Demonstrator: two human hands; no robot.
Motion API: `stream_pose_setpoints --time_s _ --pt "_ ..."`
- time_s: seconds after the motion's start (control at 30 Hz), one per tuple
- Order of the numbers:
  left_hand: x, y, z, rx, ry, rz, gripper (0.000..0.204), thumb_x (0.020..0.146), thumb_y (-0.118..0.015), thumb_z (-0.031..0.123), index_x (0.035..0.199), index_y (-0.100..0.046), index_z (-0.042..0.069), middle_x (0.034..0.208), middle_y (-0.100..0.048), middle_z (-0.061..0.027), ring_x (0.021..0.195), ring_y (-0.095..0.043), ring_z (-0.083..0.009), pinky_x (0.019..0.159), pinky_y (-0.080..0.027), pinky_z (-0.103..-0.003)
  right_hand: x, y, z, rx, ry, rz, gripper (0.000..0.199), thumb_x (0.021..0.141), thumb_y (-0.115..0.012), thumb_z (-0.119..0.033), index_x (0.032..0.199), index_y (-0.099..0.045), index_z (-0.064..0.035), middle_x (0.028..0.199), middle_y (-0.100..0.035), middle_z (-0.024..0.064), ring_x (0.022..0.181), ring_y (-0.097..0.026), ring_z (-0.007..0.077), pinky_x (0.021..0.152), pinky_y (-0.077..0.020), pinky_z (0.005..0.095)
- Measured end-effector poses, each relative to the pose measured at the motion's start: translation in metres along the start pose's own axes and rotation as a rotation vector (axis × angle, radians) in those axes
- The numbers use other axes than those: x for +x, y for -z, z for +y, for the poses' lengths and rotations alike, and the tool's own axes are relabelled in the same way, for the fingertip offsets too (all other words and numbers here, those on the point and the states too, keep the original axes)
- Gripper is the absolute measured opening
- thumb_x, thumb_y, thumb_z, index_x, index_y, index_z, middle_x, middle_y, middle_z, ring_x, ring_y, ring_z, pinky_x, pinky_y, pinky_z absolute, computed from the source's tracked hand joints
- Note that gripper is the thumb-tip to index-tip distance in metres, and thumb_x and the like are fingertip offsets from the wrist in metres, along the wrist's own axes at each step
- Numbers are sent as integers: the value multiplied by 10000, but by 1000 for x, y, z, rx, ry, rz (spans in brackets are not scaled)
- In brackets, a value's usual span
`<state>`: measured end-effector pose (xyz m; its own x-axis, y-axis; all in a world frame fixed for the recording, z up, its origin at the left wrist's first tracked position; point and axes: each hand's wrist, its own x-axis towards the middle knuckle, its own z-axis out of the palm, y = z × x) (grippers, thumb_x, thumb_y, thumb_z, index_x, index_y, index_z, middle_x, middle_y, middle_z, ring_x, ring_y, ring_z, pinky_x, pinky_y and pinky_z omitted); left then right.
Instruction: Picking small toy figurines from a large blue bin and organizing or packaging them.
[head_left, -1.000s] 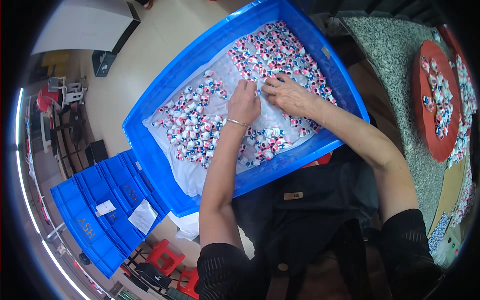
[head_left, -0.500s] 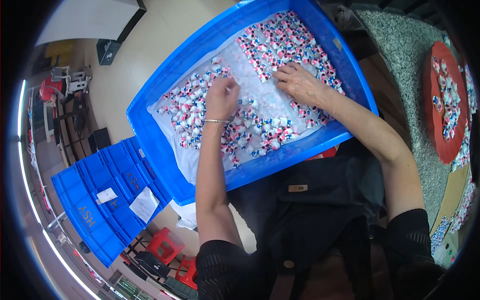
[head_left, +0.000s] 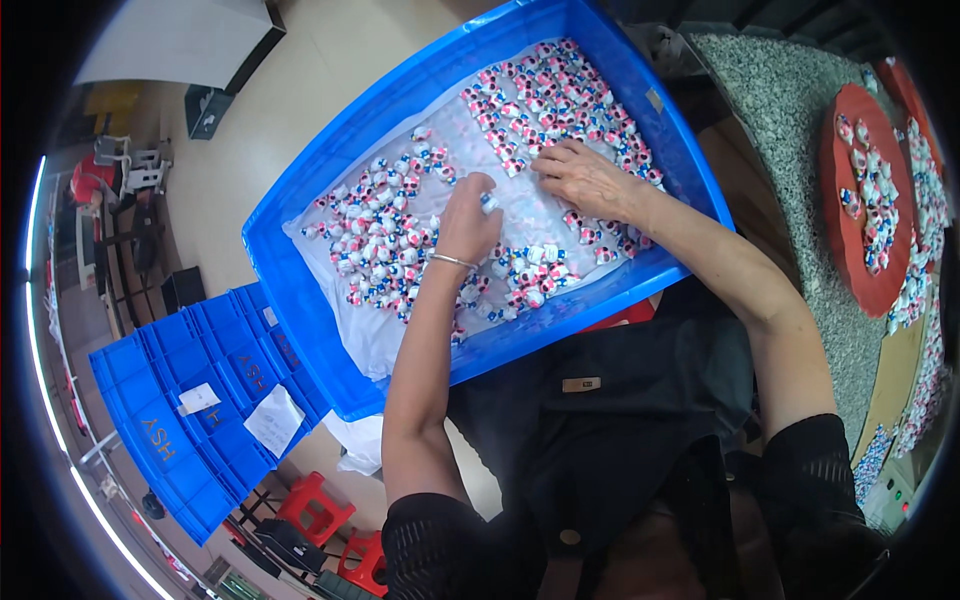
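A large blue plastic bin point(head_left: 610, 298), lined with a white sheet point(head_left: 352, 335), lies before me. Small pink, white and blue figurines fill parts of it: a loose heap point(head_left: 375, 240) at the left and upright, close-packed rows point(head_left: 570, 95) at the far right. My left hand point(head_left: 466, 222), with a bracelet at the wrist, is closed on one small figurine point(head_left: 489, 203) whose white and blue part shows at the fingertips. My right hand point(head_left: 592, 184) is bent over the near edge of the packed rows; its fingertips are closed downward, and what they hold is hidden.
Stacked blue crates point(head_left: 175, 415) with papers on them stand at the left, red stools point(head_left: 315, 508) below. To the right, a speckled stone counter point(head_left: 765, 130) bears a red tray point(head_left: 842, 235) of figurines, with more figurines point(head_left: 925, 200) spread beyond it.
My left hand has shifted right and nearer, away from the heap's far side, and a figurine now shows in its fingers. My right hand stays by the rows. The whole view has shifted slightly.
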<state>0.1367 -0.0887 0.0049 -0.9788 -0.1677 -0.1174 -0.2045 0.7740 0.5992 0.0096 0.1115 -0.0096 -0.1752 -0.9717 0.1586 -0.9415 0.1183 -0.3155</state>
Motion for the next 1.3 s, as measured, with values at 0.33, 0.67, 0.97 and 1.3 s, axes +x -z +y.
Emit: stream_pose_setpoints --time_s 0.33,0.67,0.97,1.3 --pt "21 -34 19 430 -345 136 454 700 -675 -7 1127 -554 86 974 -551 -121 823 -599 -304 666 -512 -412 -1 -5 3 -11 -26 18 210 735 -637 -89 931 -677 -28 1165 -562 73 1169 -485 238 1021 -375 406" --pt "17 -44 9 68 -294 153 369 747 -685 25 1099 -588 81 1059 -541 -132 841 -624 -325 706 -525 -401 -4 -5 2 10 -49 39 235 768 -605 -101 976 -690 -32 1172 -565 72 1157 -493 239 1008 -391 403" --pt "-2 -2 19 -109 -153 101 184 742 -666 25 912 -604 58 920 -562 -124 828 -596 -324 706 -497 -407 -2 -3 -1 22 -72 18 216 751 -661 -75 964 -668 -37 1236 -563 85 1192 -495 256 997 -401 390" --pt "-59 2 3 396 -432 -236 246 676 -608 20 912 -591 90 892 -557 -90 914 -555 -293 771 -457 -409 1 -8 -1 -16 -69 14 232 742 -677 -73 972 -653 -52 1234 -554 77 1174 -498 258 990 -393 399"
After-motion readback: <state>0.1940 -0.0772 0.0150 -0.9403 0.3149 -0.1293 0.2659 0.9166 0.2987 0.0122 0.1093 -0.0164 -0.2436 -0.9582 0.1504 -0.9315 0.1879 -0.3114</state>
